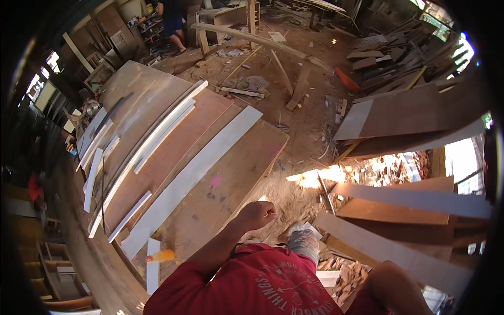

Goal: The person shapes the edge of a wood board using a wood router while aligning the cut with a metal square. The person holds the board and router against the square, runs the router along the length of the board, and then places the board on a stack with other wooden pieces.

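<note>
My left hand (259, 214) hangs in front of my red shirt, near the right edge of a large wooden worktable (220, 194). Its fingers are curled into a fist, and whatever may be inside is hidden. On my right only the bent arm (396, 289) shows; the right hand is out of view. A long white-faced board (194, 173) lies across the tabletop, with narrow pale strips (149, 152) beyond it. Nearest my left arm, an orange-yellow bottle (160, 256) lies by a short white strip (153, 270).
Boards (388, 236) and leaning panels (404, 110) crowd the right side. A beam on legs (252, 38) stands ahead, and wood scraps litter the dirt floor (236, 110). Another person (172, 23) is at the far back. Open wooden compartments (63, 273) sit at lower left.
</note>
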### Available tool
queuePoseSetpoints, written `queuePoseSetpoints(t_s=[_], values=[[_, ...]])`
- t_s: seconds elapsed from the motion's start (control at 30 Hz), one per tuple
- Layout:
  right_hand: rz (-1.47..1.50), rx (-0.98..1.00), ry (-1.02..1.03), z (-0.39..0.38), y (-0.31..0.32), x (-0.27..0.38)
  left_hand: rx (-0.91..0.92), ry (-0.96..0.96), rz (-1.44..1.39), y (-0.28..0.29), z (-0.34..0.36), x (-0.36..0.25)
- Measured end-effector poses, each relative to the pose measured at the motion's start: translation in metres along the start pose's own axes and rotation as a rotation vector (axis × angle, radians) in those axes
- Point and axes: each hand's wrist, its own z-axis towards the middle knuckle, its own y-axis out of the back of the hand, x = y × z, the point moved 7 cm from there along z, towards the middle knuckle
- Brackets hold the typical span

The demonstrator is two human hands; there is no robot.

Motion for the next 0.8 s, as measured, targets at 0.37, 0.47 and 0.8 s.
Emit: queuePoseSetpoints(t_s=[0.37, 0.47, 0.8], values=[[0.253, 0.232, 0.26, -0.12, 0.262, -0.17, -0.283, 0.289, -0.028, -0.001, 0.246, 0.038], [0.306, 0.216, 0.359, -0.11, 0.34, -0.271, -0.359, 0.431, -0.117, 0.024, 0.279, 0.027], [0.137, 0.165, -0.496, -0.134, 0.406, -0.671, -0.667, 0.708, -0.23, 0.074, 0.386, 0.178]])
